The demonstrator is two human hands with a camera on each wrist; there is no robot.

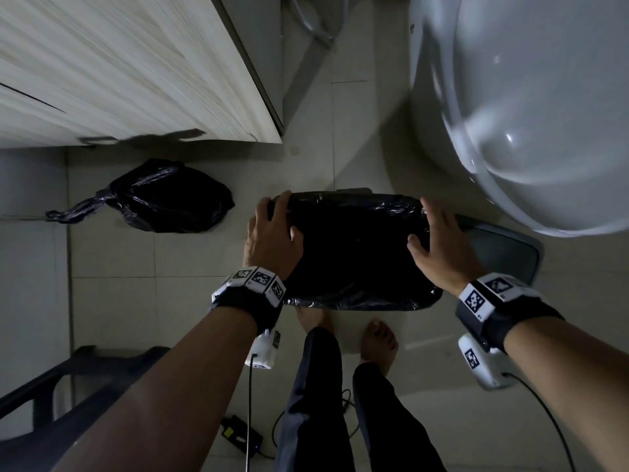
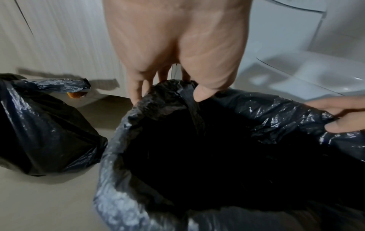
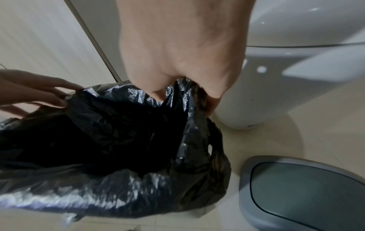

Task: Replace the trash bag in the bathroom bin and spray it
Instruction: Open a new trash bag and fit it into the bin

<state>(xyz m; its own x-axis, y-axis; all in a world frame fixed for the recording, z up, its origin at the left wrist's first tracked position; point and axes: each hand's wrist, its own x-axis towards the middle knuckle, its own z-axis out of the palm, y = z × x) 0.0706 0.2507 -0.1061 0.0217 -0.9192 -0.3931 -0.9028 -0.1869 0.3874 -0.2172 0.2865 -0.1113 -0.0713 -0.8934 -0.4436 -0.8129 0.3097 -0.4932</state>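
A new black trash bag [image 1: 354, 257] lines the bathroom bin, its edge folded out over the rim. Only a grey sliver of the bin [image 1: 354, 191] shows at the far side. My left hand [image 1: 287, 216] grips the bag's left rim, thumb inside and fingers outside, as the left wrist view shows on the bag [image 2: 217, 148] under that hand [image 2: 173, 90]. At the opposite rim my right hand [image 1: 423, 223] pinches the plastic. In the right wrist view this hand [image 3: 185, 93] has the bag's edge [image 3: 189, 118] bunched between thumb and fingers.
A tied, full black bag [image 1: 163, 199] lies on the tiled floor to the left. The grey bin lid [image 1: 503, 250] lies to the right, beside the white toilet [image 1: 527, 97]. A wood-grain cabinet [image 1: 119, 63] stands at the far left, a dark stool [image 1: 51, 396] near left. My bare feet [image 1: 377, 345] are close to the bin.
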